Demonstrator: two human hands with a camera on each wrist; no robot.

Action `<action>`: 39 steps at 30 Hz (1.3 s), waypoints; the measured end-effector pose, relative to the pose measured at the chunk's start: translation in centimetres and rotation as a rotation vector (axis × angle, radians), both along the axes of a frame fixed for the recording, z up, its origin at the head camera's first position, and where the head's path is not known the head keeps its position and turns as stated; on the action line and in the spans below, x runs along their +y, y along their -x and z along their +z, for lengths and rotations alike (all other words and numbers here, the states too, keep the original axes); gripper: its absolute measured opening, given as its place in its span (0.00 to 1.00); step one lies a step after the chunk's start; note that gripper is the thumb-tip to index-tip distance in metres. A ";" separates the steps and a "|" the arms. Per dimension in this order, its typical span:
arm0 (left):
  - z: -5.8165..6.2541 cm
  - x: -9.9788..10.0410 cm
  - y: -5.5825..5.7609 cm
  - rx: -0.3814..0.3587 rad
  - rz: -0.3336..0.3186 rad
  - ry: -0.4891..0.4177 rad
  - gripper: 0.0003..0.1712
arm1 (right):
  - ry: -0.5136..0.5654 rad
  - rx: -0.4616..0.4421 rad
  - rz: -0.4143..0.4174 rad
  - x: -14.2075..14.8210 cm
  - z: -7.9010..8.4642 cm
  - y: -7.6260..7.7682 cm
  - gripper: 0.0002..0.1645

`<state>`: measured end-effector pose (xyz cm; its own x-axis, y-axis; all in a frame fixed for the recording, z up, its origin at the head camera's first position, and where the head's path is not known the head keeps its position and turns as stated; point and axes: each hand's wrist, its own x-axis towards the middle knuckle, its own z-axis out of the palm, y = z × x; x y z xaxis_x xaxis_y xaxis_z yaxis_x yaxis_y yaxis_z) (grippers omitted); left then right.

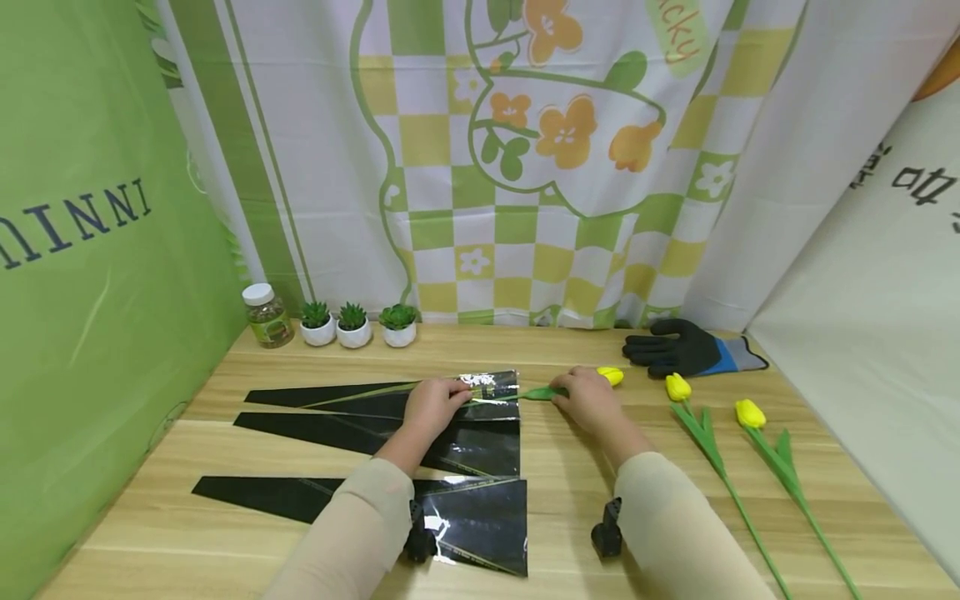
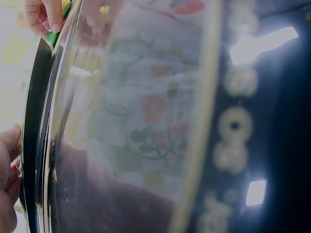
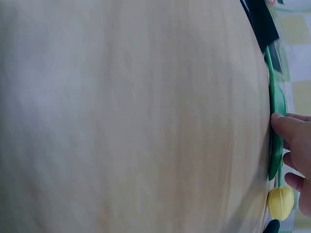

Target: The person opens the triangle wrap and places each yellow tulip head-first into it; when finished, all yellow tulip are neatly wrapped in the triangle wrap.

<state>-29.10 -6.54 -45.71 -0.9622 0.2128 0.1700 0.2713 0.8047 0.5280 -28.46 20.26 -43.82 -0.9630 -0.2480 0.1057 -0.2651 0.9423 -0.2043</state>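
Makeshift work booth: patterned curtains (image 1: 517, 267), wooden table (image 1: 562, 492)

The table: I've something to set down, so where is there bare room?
Bare wood shows along the far side between the pots and glove, and nearer, between the nearest black sheet and right forearm. Crowded: the far sheet under the left hand, the tulip in the right hand, and the loose tulips on the right.

The right hand (image 1: 590, 402) hides some of the held yellow tulip (image 1: 611, 377) from me; the left hand (image 1: 431, 407) covers part of the farthest black wrapper (image 1: 378, 404); two loose tulips (image 1: 750, 414) run past the head view's bottom edge; I can't read the jar label (image 1: 274, 328), too small; pale marks (image 2: 233, 158) blur in the left wrist view.
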 end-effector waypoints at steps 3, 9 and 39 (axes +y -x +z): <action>0.0 0.0 -0.1 0.002 0.001 0.003 0.13 | 0.015 0.015 0.014 -0.8 0.0 -0.3 0.13; 0.2 0.0 -0.3 -0.005 0.005 0.003 0.13 | 0.031 0.052 0.010 -1.8 -0.4 -0.5 0.13; -0.2 -0.1 -0.1 0.039 -0.012 0.010 0.12 | 0.337 -0.165 -0.156 6.9 0.1 0.2 0.34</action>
<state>-28.99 -6.68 -45.94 -0.9521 0.2264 0.2054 0.3015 0.8064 0.5088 -28.68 27.20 -43.70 -0.9971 -0.0758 -0.0032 -0.0623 0.8418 -0.5362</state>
